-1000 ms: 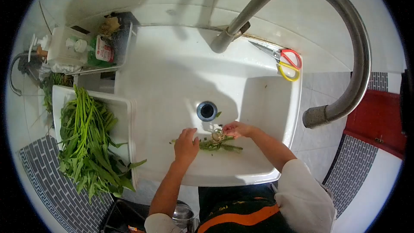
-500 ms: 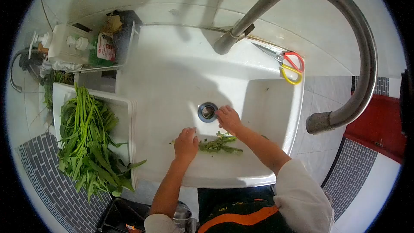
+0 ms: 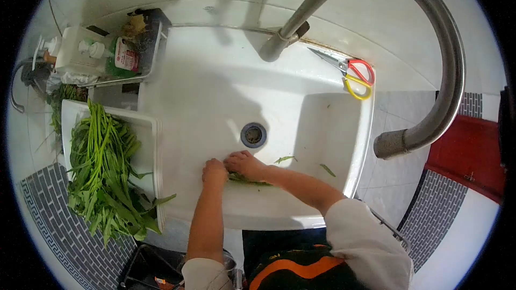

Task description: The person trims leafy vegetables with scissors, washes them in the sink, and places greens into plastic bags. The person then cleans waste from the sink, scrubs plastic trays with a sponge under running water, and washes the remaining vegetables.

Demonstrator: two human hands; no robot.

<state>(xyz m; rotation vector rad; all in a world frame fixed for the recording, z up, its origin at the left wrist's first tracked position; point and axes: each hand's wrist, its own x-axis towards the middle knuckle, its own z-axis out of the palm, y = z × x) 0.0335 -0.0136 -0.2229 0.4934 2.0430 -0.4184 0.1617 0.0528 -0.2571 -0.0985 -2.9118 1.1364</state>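
Note:
Both my hands are low in the white sink, close together. My left hand has its fingers curled at the left end of a small pile of green stem scraps. Right beside it, my right hand lies over the scraps with its fingers bent round them, hiding part of the pile. Above the hands, the drain has a brownish strainer seated in it. Loose leaf pieces lie to the right, one near my right wrist and another farther over.
A white basin of leafy greens stands left of the sink. Behind it a rack holds bottles. Scissors with red and yellow handles lie on the back right rim. The faucet arches over the right side.
The strainer, earlier in my right hand, now sits in the drain. My right hand has moved down and left onto the scraps, and my left hand has shifted slightly left.

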